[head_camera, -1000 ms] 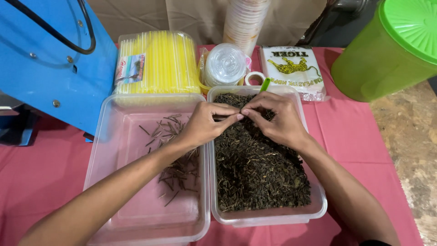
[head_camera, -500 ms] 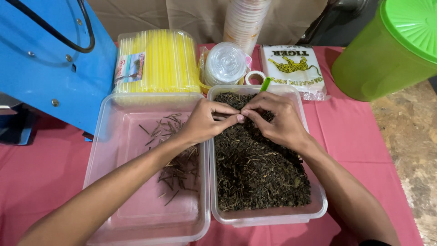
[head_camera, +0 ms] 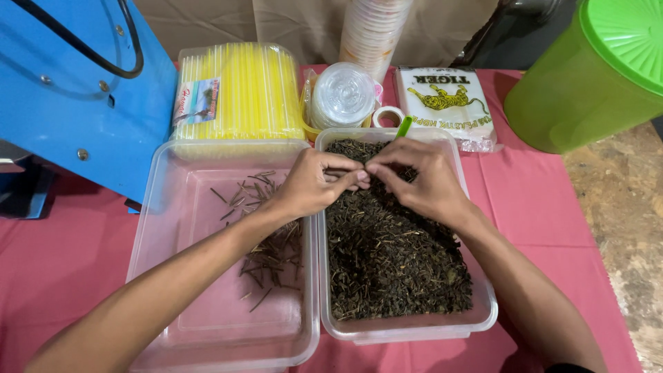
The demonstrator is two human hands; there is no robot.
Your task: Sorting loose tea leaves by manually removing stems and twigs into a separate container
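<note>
Pink cloth (head_camera: 48, 269) covers your table. At the back lie a clear box of yellow straws (head_camera: 238, 93) with a small picture label, a white flat packet (head_camera: 445, 103) printed with a yellow animal, and a green jug (head_camera: 587, 76) at the right. Dark, dry tea leaves (head_camera: 394, 262) fill the right clear tray (head_camera: 483, 318); a few stems (head_camera: 273, 249) lie in the left tray (head_camera: 173, 290). Your left hand (head_camera: 314, 183) and right hand (head_camera: 421, 179) meet over the leaves, fingertips pinched narrow on a bit too small to identify.

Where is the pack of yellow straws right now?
In the head view, the pack of yellow straws lies at the back left of the pink table, just behind the left clear tray, between the blue machine and the stack of clear lids.
</note>
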